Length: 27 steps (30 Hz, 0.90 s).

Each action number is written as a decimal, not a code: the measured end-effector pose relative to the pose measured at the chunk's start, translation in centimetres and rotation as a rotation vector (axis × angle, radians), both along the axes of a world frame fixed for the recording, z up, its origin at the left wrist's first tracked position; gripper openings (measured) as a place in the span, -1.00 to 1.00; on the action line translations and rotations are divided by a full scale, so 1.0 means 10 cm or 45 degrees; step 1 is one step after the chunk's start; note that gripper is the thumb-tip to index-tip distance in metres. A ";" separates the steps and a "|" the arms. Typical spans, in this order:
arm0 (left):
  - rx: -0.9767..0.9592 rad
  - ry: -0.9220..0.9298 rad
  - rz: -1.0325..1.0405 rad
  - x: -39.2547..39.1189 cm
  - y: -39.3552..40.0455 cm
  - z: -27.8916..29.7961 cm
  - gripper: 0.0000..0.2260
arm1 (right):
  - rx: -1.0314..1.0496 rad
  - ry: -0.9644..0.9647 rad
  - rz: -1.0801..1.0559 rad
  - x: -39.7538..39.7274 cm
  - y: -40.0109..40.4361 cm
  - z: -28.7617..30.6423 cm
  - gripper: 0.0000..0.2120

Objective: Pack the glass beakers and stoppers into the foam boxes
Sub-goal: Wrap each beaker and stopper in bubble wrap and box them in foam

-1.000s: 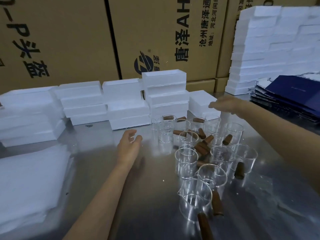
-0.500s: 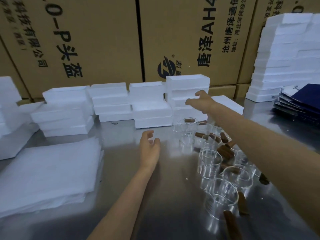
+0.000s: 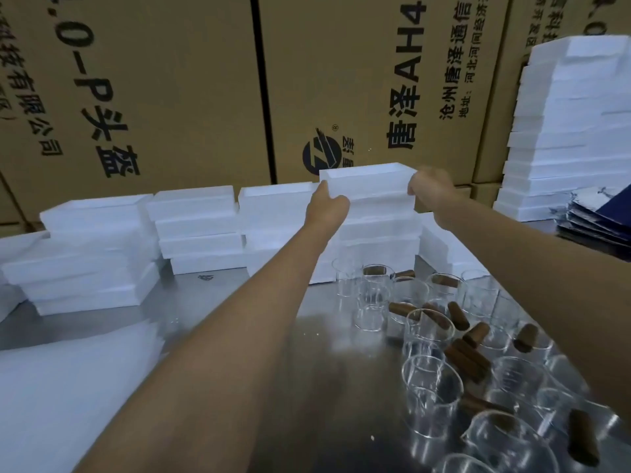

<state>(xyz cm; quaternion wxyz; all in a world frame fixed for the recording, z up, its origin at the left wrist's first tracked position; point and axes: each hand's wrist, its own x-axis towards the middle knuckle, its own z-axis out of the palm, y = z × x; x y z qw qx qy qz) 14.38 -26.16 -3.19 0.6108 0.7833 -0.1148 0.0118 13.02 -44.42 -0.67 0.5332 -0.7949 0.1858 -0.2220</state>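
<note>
From the head camera, the left hand (image 3: pixel 327 208) and right hand (image 3: pixel 431 191) each gripped an end of the topmost white rectangular foam box (image 3: pixel 370 182) (stacked behind clear glass beakers (image 3: pixel 432 387) and brown cylindrical stoppers (image 3: pixel 467 358) on the steel table (image 3: pixel 218 302)).

We see soft, even indoor light. The shiny steel table (image 3: pixel 307 370) throws back pale glare at near centre and mirrors the clear glass beakers (image 3: pixel 432 387). White foam boxes (image 3: pixel 372 186) wash out. Near edges smear with motion blur; far cardboard cartons (image 3: pixel 170 80) bow outward.
</note>
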 end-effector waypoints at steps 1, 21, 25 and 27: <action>-0.071 -0.028 0.035 -0.04 0.01 0.00 -0.51 | 0.014 -0.081 0.001 -0.03 0.02 0.00 -0.81; 0.251 0.105 0.576 -1.87 1.64 -1.04 -0.78 | -0.471 0.452 0.582 -1.35 0.97 -0.57 -0.80; 0.223 0.030 0.548 -2.05 1.73 -1.19 -0.73 | -0.998 0.492 0.223 -1.30 0.81 -0.71 -0.84; 0.234 -0.023 0.533 -2.08 1.76 -1.24 -0.70 | -1.135 0.636 0.167 -1.31 0.76 -0.77 -0.84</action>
